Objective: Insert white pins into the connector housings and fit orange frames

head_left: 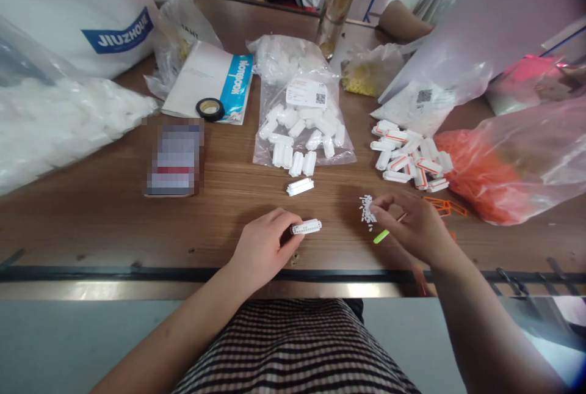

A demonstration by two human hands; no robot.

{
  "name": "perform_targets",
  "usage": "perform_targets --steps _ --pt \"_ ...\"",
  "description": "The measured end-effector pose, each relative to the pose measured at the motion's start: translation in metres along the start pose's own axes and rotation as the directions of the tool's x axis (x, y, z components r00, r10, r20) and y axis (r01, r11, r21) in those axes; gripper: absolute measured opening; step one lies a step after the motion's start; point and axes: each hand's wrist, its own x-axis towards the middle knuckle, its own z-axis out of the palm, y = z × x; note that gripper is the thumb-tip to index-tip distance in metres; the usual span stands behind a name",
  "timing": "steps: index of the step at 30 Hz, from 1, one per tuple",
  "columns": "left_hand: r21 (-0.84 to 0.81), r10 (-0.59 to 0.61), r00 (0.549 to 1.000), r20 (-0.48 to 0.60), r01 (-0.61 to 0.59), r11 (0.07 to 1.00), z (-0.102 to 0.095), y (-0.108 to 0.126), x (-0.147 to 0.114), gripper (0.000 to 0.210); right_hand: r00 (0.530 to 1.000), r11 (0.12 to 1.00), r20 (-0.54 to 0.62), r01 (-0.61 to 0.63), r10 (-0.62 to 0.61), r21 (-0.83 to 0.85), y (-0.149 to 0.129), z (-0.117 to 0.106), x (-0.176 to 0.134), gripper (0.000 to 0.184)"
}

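Brown tabletop (238, 186) backs the held connector (308, 226), its length pointing right.

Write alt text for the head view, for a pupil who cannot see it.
A person's left hand holds a small white part over a brown table; the right hand is at a pile of tiny white pieces. Beyond are more white parts, and orange-striped ones beside a bag of orange pieces.
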Motion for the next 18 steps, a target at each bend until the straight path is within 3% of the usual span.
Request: perform_targets --steps 3,6,13,18 --pt "-0.004 -0.002 1.000 -0.003 0.002 1.000 0.000 0.000 0.000 0.011 0.983 0.963 0.028 0.170 -0.179 0.209 -0.036 0.024 -0.004 0.010" --pt "-0.020 0.008 1.000 -0.016 -0.008 1.000 0.000 0.000 0.000 0.010 0.969 0.946 0.074 0.212 -0.236 0.244 -0.053 0.045 -0.006 0.009" --pt "-0.023 0.019 1.000 -0.018 -0.020 1.000 0.000 0.000 0.000 0.010 0.959 0.959 0.073 0.264 -0.272 0.105 -0.051 0.055 -0.003 0.011" --pt "-0.021 0.016 1.000 -0.017 -0.016 1.000 0.000 0.000 0.000 0.010 0.918 0.910 0.059 0.396 -0.392 -0.125 -0.056 0.053 -0.006 0.010"
